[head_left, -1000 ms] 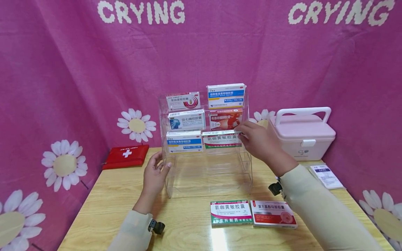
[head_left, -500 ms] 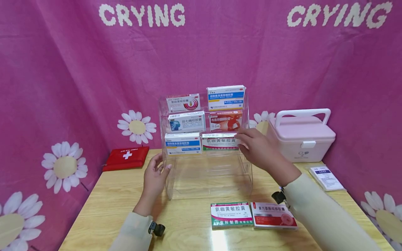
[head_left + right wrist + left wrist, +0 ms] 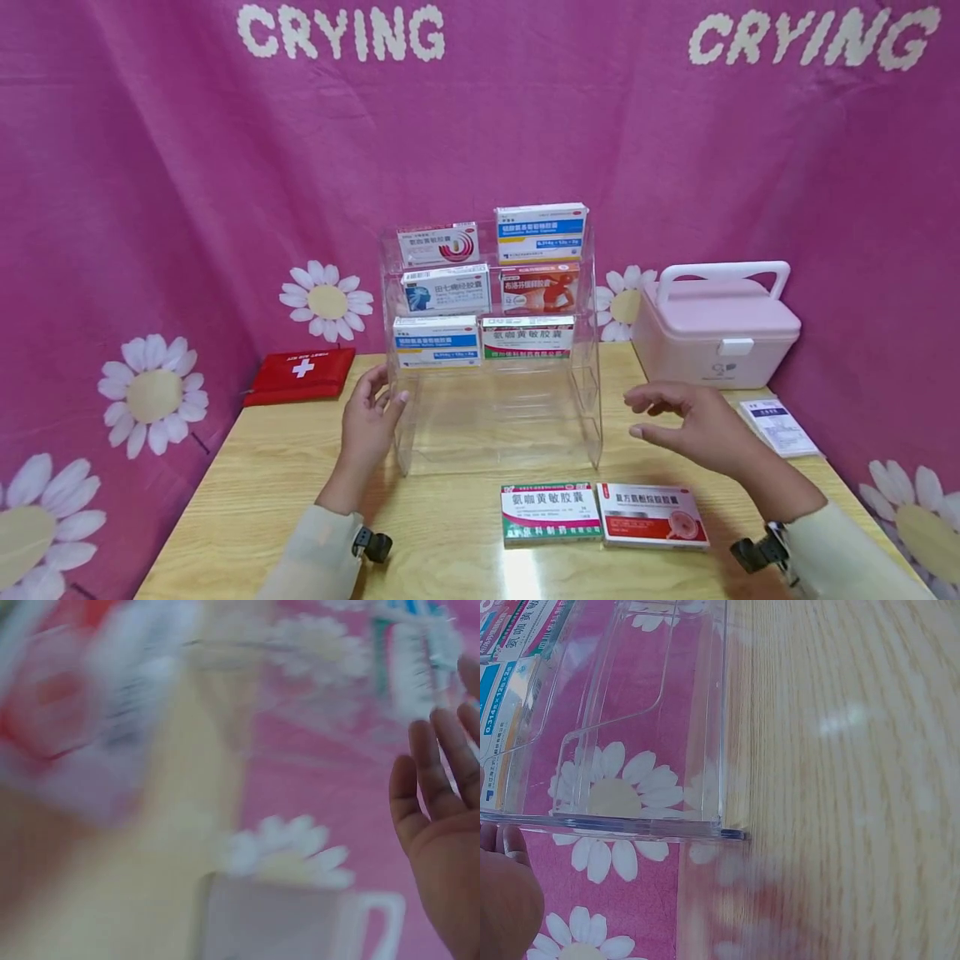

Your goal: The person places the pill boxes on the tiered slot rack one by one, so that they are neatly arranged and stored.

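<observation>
A clear acrylic display rack [image 3: 495,433] stands on the wooden table, medicine boxes on its upper three tiers. My left hand [image 3: 369,421] holds the rack's left side panel, thumb on the near side; in the left wrist view part of this hand [image 3: 506,900] shows at the panel's edge. My right hand [image 3: 697,425], fingers loosely bent and holding nothing, is over the table to the right of the rack. The green-and-white medicine box [image 3: 527,339] sits in the third tier's right place, beside a blue-and-white box [image 3: 437,343]. A green-and-white box [image 3: 552,514] and a red-and-white box [image 3: 652,516] lie in front.
At the back right stands a pink lidded case [image 3: 716,333] with a raised handle, and a small white packet [image 3: 777,427] lies before it. A red first aid pouch [image 3: 300,375] is at the back left. Pink floral cloth [image 3: 480,108] hangs behind.
My right hand has let go of the green-and-white box on the third tier and moved right and down, away from the rack. My left hand has stayed at the rack's side.
</observation>
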